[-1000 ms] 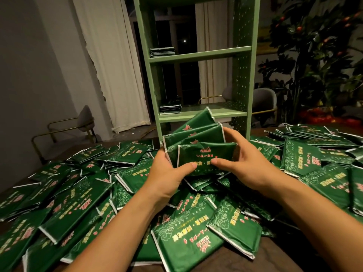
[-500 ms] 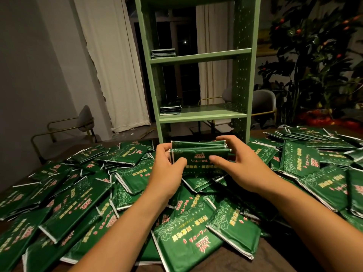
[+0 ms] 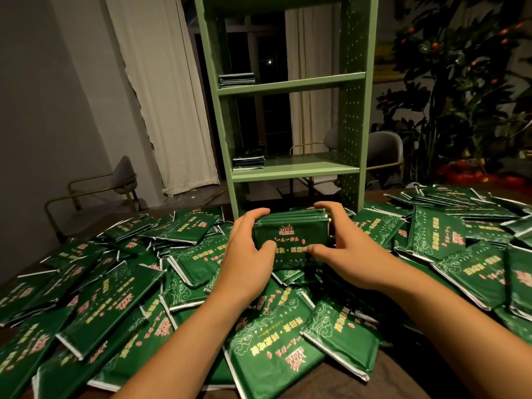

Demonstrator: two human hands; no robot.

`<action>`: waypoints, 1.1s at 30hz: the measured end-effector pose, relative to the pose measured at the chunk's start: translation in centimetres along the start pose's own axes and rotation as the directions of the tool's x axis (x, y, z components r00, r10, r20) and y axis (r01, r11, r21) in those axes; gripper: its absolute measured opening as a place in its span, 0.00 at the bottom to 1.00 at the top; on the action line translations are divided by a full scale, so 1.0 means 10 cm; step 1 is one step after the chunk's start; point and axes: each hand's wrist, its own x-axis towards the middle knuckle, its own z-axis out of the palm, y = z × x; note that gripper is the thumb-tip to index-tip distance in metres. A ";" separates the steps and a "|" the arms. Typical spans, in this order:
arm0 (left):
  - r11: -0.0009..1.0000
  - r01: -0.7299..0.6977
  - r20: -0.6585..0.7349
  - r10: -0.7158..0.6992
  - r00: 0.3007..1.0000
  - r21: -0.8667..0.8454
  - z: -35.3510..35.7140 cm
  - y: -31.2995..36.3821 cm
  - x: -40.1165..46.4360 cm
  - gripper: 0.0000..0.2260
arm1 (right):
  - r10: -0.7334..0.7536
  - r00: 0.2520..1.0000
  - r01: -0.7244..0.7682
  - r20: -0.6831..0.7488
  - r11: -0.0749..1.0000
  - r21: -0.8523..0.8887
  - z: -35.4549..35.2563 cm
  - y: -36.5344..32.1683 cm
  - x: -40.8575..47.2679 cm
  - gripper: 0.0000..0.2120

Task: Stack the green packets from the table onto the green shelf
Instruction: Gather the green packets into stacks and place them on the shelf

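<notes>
At the centre of the frame both hands hold a small stack (image 3: 290, 240) of green packets between them, just above the heap. The left hand (image 3: 247, 254) clasps the stack's left edge, fingers curled over the top and thumb pressed on the front face. The right hand (image 3: 345, 249) grips the right edge the same way, fingers hooked over the top right corner and thumb lying across the lower front. The stack's edges look squared up, its printed face turned toward the camera and tilted slightly back. Loose packets (image 3: 121, 298) cover the dark table (image 3: 403, 381) across the whole lower half of the frame, overlapping at every angle, with another spread of them at right (image 3: 460, 240). Directly behind the held stack stands the green shelf (image 3: 354, 110), its legs resting on the table's far side. On its lower board (image 3: 296, 169) lies a short pile (image 3: 248, 162) of packets at the left end; on the board above (image 3: 290, 84) sits a second pile (image 3: 236, 80), also at the left. In the left middle of the frame a grey chair (image 3: 121, 180) stands by the wall, with a pale curtain (image 3: 161, 96) hanging beside it. At upper right there is a leafy plant (image 3: 460, 82) with small orange fruit, and another chair (image 3: 384, 151) shows behind the shelf's right side.
</notes>
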 end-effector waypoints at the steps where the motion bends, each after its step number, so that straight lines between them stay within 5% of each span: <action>1: 1.000 -0.002 -0.003 0.002 1.000 0.003 0.00 -0.01 0.00 0.23 | -0.001 1.000 0.001 -0.006 1.000 -0.010 0.00 0.00 -0.01 0.29; 5: 0.994 0.090 0.003 -0.090 0.996 -0.066 0.00 0.01 0.01 0.28 | -0.008 0.998 0.009 -0.064 1.000 0.028 0.01 0.00 -0.01 0.25; 8: 0.961 0.176 -0.002 -0.181 0.983 -0.214 0.01 0.04 0.03 0.19 | 0.062 0.990 -0.032 -0.125 0.973 0.227 0.00 -0.04 -0.01 0.25; 12: 0.823 0.266 0.039 -0.286 0.957 -0.502 0.02 0.20 0.11 0.12 | 0.238 0.962 -0.097 -0.130 0.748 0.657 -0.06 -0.21 0.03 0.16; 17: 0.614 0.328 0.071 -0.405 0.912 -0.718 0.03 0.48 0.37 0.17 | 0.382 0.922 -0.173 -0.063 0.553 0.815 -0.10 -0.44 0.21 0.09; 20: 0.634 0.352 0.047 -0.446 0.894 -0.689 -0.03 0.59 0.55 0.23 | 0.316 0.949 -0.235 -0.019 0.743 0.627 -0.20 -0.50 0.26 0.13; 22: 0.643 0.370 0.054 -0.455 0.889 -0.671 -0.09 0.62 0.69 0.36 | 0.098 0.957 -0.042 -0.274 0.979 0.201 -0.33 -0.47 0.26 0.12; 23: 0.645 0.390 0.069 -0.464 0.883 -0.657 -0.11 0.61 0.74 0.40 | -0.152 0.922 0.120 -0.355 0.987 -0.110 -0.40 -0.45 0.25 0.14; 25: 0.644 0.439 0.140 -0.460 0.877 -0.627 -0.12 0.63 0.85 0.35 | -0.559 0.817 0.387 -0.144 0.715 -0.582 -0.48 -0.42 0.28 0.26; 27: 0.645 0.489 0.224 -0.451 0.864 -0.586 -0.09 0.67 0.92 0.23 | -0.641 0.765 0.451 0.061 0.465 -0.762 -0.49 -0.38 0.36 0.32; 29: 0.649 0.520 0.274 -0.448 0.851 -0.555 -0.05 0.66 0.99 0.17 | -0.665 0.742 0.433 0.081 0.384 -0.815 -0.48 -0.36 0.45 0.29; 33: 0.685 0.522 0.300 -0.427 0.853 -0.509 -0.03 0.68 1.17 0.25 | -0.723 0.684 0.427 0.099 0.286 -0.858 -0.54 -0.31 0.61 0.21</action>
